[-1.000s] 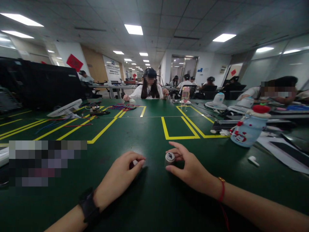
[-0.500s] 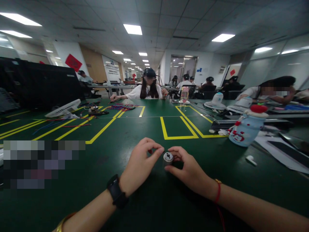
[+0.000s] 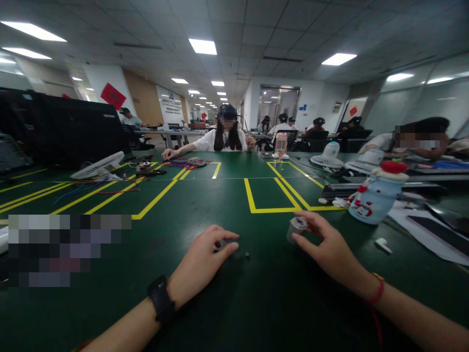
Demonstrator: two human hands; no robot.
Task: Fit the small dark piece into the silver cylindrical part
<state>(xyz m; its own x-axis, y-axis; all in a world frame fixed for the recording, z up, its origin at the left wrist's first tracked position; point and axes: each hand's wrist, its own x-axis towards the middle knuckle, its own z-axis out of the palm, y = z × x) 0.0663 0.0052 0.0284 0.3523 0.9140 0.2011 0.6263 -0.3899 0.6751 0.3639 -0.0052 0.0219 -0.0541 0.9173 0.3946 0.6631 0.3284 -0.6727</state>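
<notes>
My right hand (image 3: 328,242) has its thumb and fingers around the side of a silver metal cylinder (image 3: 295,231), which looks like a small motor. Dark marks or holes show on the cylinder's pale top, and it leans slightly. On the green table (image 3: 176,313) lies a tiny dark round part (image 3: 247,255), possibly a small gear or nut. Just left of that part is my left hand (image 3: 208,254), thumb and forefinger apart with nothing seen between them. Its other fingers are partly hidden.
Yellow tape lines (image 3: 274,210) mark the table. To the right stand a light-blue bottle (image 3: 377,195) and a white earbud (image 3: 383,245). Wires (image 3: 190,163), a white fan (image 3: 98,165) and a black case (image 3: 62,127) lie farther left. Across the table sits a person (image 3: 227,134).
My right hand has carried the cylinder right, away from my left hand. My left hand has dropped slightly down and left, its fingertips now parted. The tiny dark part now shows on the table.
</notes>
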